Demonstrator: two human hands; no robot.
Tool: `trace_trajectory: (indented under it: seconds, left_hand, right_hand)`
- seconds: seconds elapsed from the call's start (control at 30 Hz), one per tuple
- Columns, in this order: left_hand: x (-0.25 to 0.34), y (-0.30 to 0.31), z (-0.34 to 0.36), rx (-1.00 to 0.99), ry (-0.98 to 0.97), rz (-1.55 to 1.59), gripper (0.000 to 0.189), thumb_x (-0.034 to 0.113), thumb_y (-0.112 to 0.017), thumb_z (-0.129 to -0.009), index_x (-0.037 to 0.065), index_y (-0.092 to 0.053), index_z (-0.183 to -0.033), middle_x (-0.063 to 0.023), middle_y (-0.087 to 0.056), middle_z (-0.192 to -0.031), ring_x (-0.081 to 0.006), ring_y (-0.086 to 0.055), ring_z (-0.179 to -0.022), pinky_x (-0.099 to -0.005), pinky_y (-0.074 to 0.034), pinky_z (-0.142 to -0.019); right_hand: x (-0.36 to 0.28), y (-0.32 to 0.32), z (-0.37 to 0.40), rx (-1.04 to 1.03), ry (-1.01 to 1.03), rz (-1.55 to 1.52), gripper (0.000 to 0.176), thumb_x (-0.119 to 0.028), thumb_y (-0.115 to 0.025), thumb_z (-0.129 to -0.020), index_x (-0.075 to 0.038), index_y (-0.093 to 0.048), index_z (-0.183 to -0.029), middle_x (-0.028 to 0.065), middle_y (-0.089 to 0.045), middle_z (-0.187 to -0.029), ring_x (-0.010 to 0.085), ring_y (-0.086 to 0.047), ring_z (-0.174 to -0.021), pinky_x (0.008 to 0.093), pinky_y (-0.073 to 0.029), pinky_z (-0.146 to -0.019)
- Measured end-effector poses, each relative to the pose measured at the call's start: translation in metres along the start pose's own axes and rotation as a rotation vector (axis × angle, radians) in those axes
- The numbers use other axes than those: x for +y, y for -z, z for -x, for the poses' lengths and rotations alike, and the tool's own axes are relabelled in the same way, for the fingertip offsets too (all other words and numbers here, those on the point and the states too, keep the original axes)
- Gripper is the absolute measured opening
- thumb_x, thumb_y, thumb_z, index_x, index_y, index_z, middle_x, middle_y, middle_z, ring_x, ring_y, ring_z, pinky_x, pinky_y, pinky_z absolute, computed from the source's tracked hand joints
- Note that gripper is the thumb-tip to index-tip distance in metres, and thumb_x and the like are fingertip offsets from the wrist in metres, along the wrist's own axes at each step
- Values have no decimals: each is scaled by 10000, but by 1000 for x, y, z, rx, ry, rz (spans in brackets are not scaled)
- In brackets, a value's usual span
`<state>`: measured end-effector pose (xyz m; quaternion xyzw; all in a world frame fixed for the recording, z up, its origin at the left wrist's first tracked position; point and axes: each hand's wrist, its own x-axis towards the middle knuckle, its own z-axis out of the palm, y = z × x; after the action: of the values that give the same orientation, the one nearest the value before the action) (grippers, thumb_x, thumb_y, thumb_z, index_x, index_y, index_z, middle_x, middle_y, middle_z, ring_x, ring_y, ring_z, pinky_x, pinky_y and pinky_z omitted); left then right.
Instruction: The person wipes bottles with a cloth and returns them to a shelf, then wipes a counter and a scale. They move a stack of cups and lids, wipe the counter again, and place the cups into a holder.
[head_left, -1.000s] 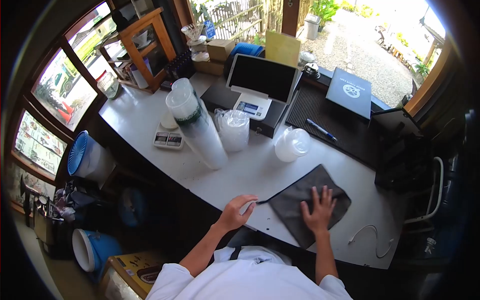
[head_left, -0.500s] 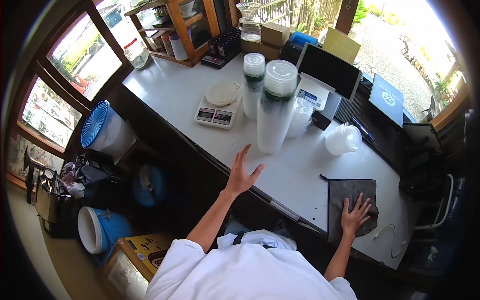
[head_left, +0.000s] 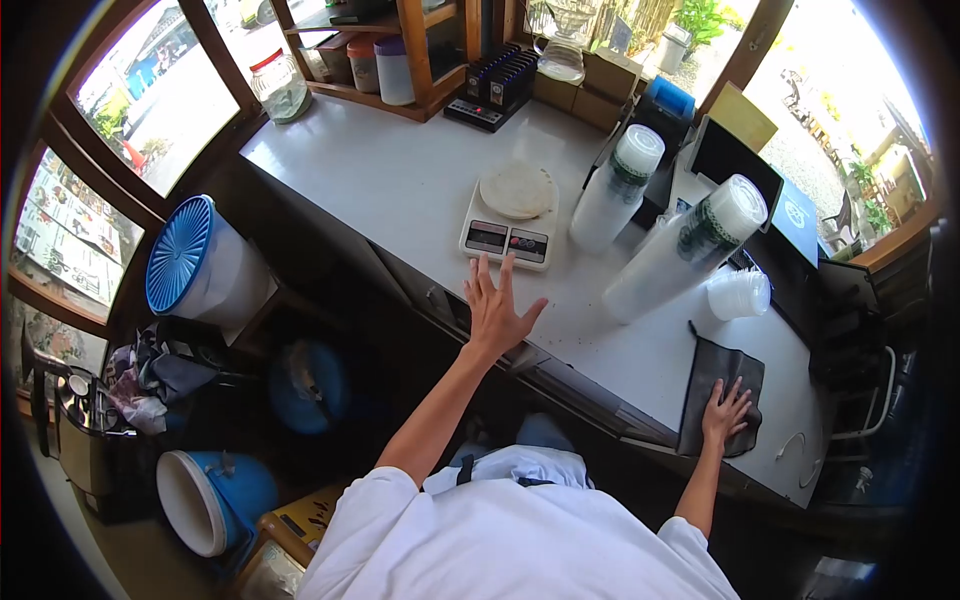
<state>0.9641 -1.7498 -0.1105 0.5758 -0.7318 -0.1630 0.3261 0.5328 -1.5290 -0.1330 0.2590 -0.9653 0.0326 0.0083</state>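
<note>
Right hand (head_left: 722, 414) — on dark cloth (head_left: 718, 364)

Brown wooden frames divide the left window (head_left: 155, 95) into several panes, overexposed by daylight. On the far right, a wide window (head_left: 790, 115) looks out on pale, glaring ground with greenery and a fence. The surface (head_left: 370, 170), white-topped with darker sides, runs from far left to near right and catches a soft sheen. An open wooden shelf (head_left: 412, 50) stands at its far end. Below, the floor (head_left: 350, 335) sinks into deep shadow; a cream wall (head_left: 75, 535) shows at near left.
</note>
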Motion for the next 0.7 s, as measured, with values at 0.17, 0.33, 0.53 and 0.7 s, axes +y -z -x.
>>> trace_trajectory:
  seconds: [0.17,0.33,0.53,0.7]
  left_hand:
    - [-6,-8,-62,0,84,-130,1190,821,-648,-654,249,-116,-1552,-310,19,-1553,-519,37,-1443,-775,-52,-1038]
    - [-7,-4,-101,-196,135,-242,1333,909,-616,-541,289,-38,-1570,-308,65,-1576,-506,91,-1453,-788,-14,-1030]
    - [-25,15,-143,-418,105,-297,1312,903,-606,-556,292,-45,-1572,-309,65,-1580,-495,123,-1454,-802,13,-1014]
    - [-32,31,-168,-508,13,-321,1345,913,-605,-532,279,-36,-1572,-335,71,-1567,-515,122,-1446,-813,-10,-1002]
  right_hand:
    - [-38,4,69,-5,254,10,658,-581,-399,-979,-266,-276,-1543,127,-167,-1618,338,-131,-1494,614,-89,-1161]
    - [-42,11,57,-6,234,28,653,-575,-425,-973,-269,-295,-1535,107,-182,-1619,321,-159,-1491,600,-118,-1163]
    - [-15,-42,-20,64,-279,168,675,-709,-309,-942,-400,-225,-1536,74,-199,-1618,309,-192,-1483,637,-163,-1134]
    - [-8,-56,-23,65,-405,250,642,-698,-285,-952,-434,-201,-1532,95,-231,-1607,330,-237,-1465,675,-209,-1095]
